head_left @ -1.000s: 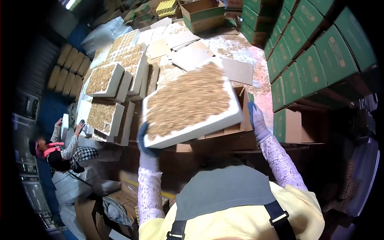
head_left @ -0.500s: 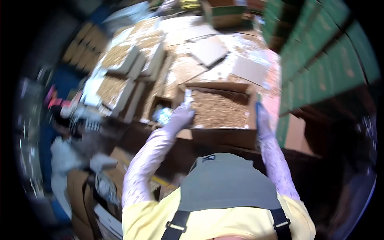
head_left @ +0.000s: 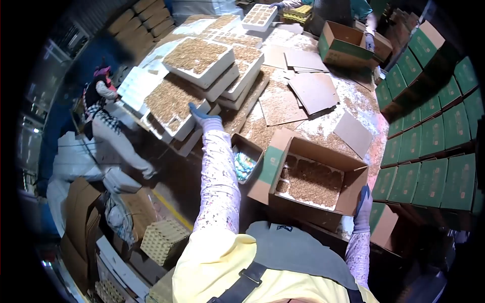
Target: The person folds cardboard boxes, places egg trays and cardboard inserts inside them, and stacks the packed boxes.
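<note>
inside the open carton, a foam tray topped with brown husk-like bits, now without either hand on it: placement apparently complete, leaving the left hand free. up and left of the carton, that hand now at the corner of a second filled tray; grasping or merely touching, cannot tell. along the carton's right outer wall, the right hand, grip likewise unclear. just left of the carton, a small bin; beyond, cardboard sheets; rightward, stacked green boxes.
</note>
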Tool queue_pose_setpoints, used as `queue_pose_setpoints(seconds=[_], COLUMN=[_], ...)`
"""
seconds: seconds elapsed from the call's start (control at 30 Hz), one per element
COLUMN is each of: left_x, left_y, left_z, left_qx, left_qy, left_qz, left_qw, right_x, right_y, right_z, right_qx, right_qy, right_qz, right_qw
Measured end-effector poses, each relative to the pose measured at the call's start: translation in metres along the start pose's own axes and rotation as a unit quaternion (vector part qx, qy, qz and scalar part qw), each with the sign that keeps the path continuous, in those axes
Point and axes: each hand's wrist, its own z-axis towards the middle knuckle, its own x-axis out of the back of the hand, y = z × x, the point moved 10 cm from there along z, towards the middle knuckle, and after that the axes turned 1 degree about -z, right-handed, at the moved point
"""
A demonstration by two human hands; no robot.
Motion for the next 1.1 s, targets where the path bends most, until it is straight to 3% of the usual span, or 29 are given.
queue_pose_setpoints(seconds=[0.07,0.13,0.17,0.23,0.27,0.33,0.4,0.47,0.5,0.57,0.63,0.7,0.73,0.8,0.9,0.93,0.97,1.03,1.07,1.1], left_x=[-0.003,0.012,0.025,0.059,0.079,0.118,0.128,0.135,0.132,0.109,0.105,0.089,0.081,0.057,0.047,0.068,0.081,0.045,0.021,0.023], left_y=[0.024,0.038,0.053,0.097,0.124,0.161,0.185,0.167,0.162,0.146,0.147,0.130,0.087,0.009,-0.054,-0.078,-0.090,-0.077,-0.060,-0.068], left_z=[-0.006,-0.027,-0.020,-0.054,-0.100,-0.096,-0.156,-0.203,-0.226,-0.278,-0.280,-0.300,-0.296,-0.348,-0.372,-0.343,-0.310,-0.326,-0.378,-0.375], left_qx=[-0.099,-0.108,-0.071,-0.080,-0.124,-0.142,-0.180,0.068,0.113,0.148,-0.079,-0.260,0.003,0.338,0.445,0.470,0.436,0.102,-0.142,-0.123], left_qy=[0.038,0.059,0.023,0.064,0.141,-0.026,-0.146,-0.229,-0.248,-0.290,-0.370,-0.460,-0.438,-0.367,-0.369,-0.350,-0.369,-0.595,-0.718,-0.714], left_qz=[-0.022,-0.033,-0.041,-0.044,-0.038,0.058,0.131,0.067,0.069,0.088,0.262,0.403,0.294,0.176,0.186,0.221,0.265,0.446,0.473,0.497], left_qw=[0.994,0.992,0.996,0.994,0.981,0.988,0.964,0.969,0.960,0.941,0.888,0.747,0.850,0.849,0.794,0.780,0.777,0.661,0.491,0.478], right_x=[0.007,0.011,0.010,0.009,0.009,0.001,-0.005,0.003,0.007,0.000,0.000,0.001,0.003,0.007,0.006,-0.001,-0.004,-0.001,-0.001,0.009], right_y=[0.001,0.020,0.019,0.020,0.022,0.003,-0.011,0.000,0.005,-0.020,-0.004,0.008,0.008,0.013,0.034,0.024,0.014,0.019,0.036,0.042], right_z=[0.002,0.005,0.006,0.007,0.005,-0.002,-0.007,0.000,0.005,-0.005,0.001,0.002,0.000,0.002,0.017,0.007,0.001,0.004,0.013,0.025], right_qx=[0.073,0.011,0.008,0.001,-0.005,0.005,-0.003,0.093,0.147,0.091,0.046,0.027,0.030,0.027,0.012,-0.018,-0.031,-0.035,-0.027,0.075], right_qy=[-0.017,-0.008,-0.004,0.003,0.007,-0.021,-0.024,-0.015,0.000,-0.023,-0.023,-0.009,0.003,0.013,-0.009,-0.057,-0.075,-0.091,-0.089,-0.061], right_qz=[-0.116,-0.016,-0.004,0.026,0.041,0.042,0.063,-0.045,-0.115,-0.043,0.030,0.066,0.065,0.057,0.105,0.257,0.300,0.311,0.277,0.107], right_qw=[0.990,1.000,1.000,1.000,0.999,0.999,0.998,0.995,0.982,0.995,0.998,0.997,0.997,0.998,0.994,0.965,0.950,0.945,0.956,0.990])
